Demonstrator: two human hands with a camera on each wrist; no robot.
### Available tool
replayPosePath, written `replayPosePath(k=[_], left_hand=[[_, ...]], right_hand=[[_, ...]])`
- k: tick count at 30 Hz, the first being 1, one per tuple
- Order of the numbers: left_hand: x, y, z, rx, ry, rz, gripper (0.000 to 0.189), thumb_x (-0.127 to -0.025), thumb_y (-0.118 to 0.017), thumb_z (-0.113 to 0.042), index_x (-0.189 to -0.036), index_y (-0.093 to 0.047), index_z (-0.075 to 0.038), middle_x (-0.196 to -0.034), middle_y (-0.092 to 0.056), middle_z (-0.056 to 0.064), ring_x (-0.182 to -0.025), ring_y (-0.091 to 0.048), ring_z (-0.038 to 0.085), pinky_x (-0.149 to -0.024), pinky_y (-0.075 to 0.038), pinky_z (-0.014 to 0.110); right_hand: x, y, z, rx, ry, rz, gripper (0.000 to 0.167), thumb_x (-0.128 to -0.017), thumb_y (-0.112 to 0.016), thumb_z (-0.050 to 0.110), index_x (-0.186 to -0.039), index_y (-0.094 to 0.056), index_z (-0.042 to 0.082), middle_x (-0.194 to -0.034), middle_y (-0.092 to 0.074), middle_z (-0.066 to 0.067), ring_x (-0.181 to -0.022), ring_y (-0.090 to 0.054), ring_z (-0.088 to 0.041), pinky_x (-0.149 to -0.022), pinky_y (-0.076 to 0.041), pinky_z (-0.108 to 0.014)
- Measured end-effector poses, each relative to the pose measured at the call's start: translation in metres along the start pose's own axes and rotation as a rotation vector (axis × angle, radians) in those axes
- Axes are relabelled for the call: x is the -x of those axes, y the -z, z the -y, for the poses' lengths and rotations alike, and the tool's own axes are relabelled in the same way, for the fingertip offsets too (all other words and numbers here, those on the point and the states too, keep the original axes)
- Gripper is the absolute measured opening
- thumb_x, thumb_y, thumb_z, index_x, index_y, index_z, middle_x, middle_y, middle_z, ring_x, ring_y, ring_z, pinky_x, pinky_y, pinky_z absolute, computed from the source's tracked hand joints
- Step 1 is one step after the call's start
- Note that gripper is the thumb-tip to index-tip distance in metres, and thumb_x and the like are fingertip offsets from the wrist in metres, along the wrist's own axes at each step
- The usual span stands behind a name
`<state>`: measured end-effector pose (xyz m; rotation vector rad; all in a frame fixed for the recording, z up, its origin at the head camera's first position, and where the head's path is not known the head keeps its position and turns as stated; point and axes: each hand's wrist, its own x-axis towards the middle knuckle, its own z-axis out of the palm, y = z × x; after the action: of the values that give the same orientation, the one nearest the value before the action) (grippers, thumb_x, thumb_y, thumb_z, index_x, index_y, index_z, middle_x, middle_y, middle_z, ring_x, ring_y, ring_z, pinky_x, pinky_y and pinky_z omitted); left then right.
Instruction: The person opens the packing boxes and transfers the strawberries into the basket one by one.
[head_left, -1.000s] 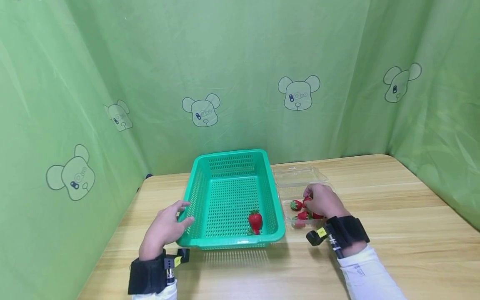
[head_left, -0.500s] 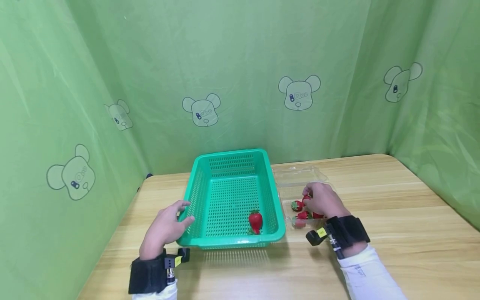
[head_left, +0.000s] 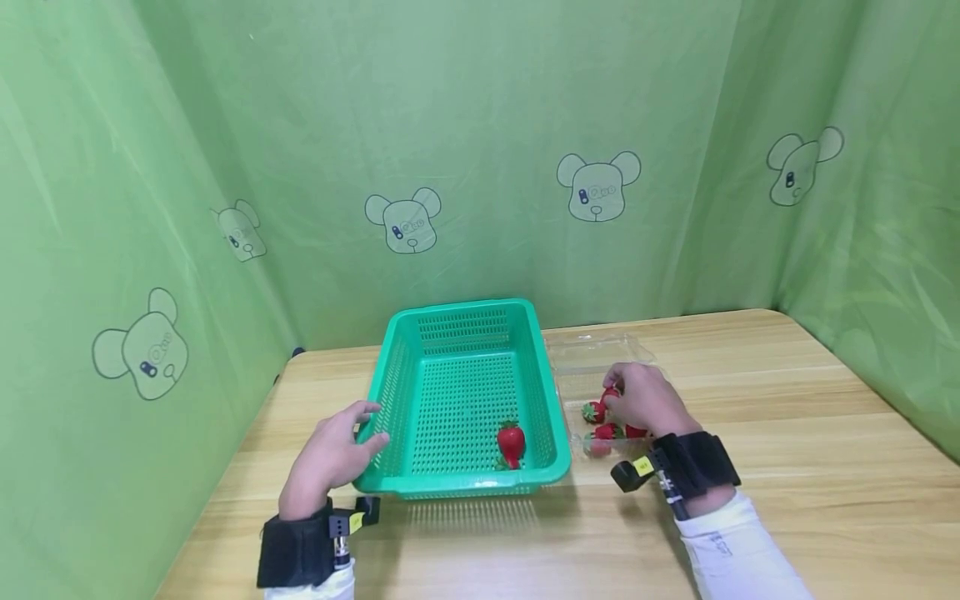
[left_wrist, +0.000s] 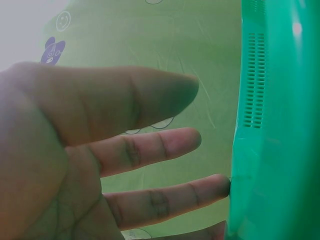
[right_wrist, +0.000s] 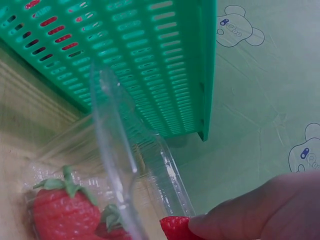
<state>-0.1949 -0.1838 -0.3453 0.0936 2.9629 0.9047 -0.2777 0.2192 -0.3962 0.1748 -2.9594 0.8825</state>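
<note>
My left hand (head_left: 330,450) is at the left side of a green perforated plastic basket (head_left: 457,483), fingers extended and relaxed. In the left wrist view a fingertip meets the basket's outer wall. To the basket's right lies a clear plastic clamshell box (head_left: 592,354) with its lid folded back. Over it, my right hand (head_left: 647,402) pinches a red strawberry (right_wrist: 176,228) between thumb and fingers; part of the fruit is hidden. Several other strawberries lie in the box, among them a leafy-topped strawberry (right_wrist: 66,212). Inside the basket's near right corner is a red strawberry (head_left: 511,442).
All this stands on a wooden table (head_left: 787,433). Behind and at both sides hangs a green curtain (head_left: 487,150) with bear-head prints. The basket and the clamshell box are side by side, close together.
The right hand and the strawberry it pinches have shifted very slightly up and left. A strawberry beside it in the box has rolled a little. The left hand and basket have stayed put.
</note>
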Motion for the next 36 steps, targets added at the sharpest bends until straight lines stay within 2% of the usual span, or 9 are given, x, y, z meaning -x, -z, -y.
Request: replayPosePath(k=[9, 36], left_hand=[[0.0, 0.0, -0.001, 0.0, 0.013, 0.004, 0.051, -0.095, -0.062, -0.02, -0.141, -0.047, -0.006, -0.137, -0.052, 0.022, -0.121, -0.051, 0.043, -0.096, -0.042, 0.06], [0.001, 0.0, -0.002, -0.003, 0.014, 0.006, 0.051, -0.095, -0.062, -0.021, -0.141, -0.047, -0.006, -0.137, -0.052, 0.021, -0.12, -0.051, 0.043, -0.095, -0.043, 0.059]], right_hand=[[0.001, 0.004, 0.004, -0.019, -0.028, 0.023, 0.016, -0.087, -0.066, 0.007, -0.102, -0.064, 0.002, -0.093, -0.062, -0.014, -0.067, -0.053, -0.023, -0.053, -0.043, -0.032], [0.008, 0.01, 0.014, 0.0, 0.036, -0.019, 0.023, -0.087, -0.066, 0.007, -0.108, -0.065, -0.003, -0.101, -0.064, -0.02, -0.074, -0.055, -0.025, -0.058, -0.046, -0.032]])
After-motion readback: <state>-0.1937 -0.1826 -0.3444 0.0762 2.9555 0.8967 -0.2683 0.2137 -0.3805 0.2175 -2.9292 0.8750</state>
